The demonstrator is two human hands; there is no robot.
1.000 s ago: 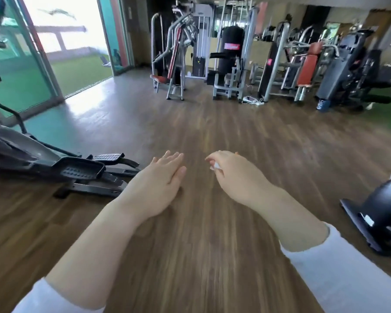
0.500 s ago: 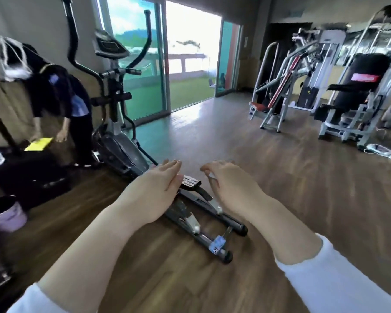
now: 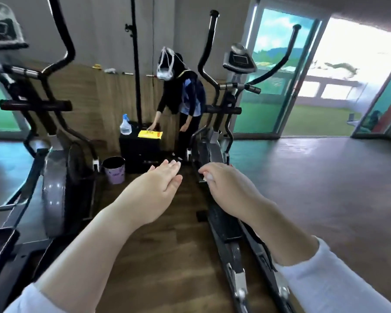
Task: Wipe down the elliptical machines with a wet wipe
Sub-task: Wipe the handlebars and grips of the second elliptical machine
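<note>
Two elliptical machines stand ahead of me, one on the left (image 3: 54, 181) and one on the right (image 3: 224, 136). My left hand (image 3: 158, 188) is stretched forward with straight fingers, holding nothing, above the wooden floor between them. My right hand (image 3: 226, 186) hovers over the right machine's rail with its fingers curled round a small white wipe (image 3: 209, 176), of which only a corner shows. A yellow wipe pack (image 3: 150, 134) lies on a black box (image 3: 140, 152) by the back wall.
A person in dark clothes (image 3: 183, 100) bends over the black box. A spray bottle (image 3: 125, 125) stands on the box and a small purple bin (image 3: 114, 169) sits on the floor beside it. Open wooden floor lies to the right, by the glass doors (image 3: 303, 86).
My view has swung left from the open gym floor to the two ellipticals and the black box. Both hands keep the same pose in front of me.
</note>
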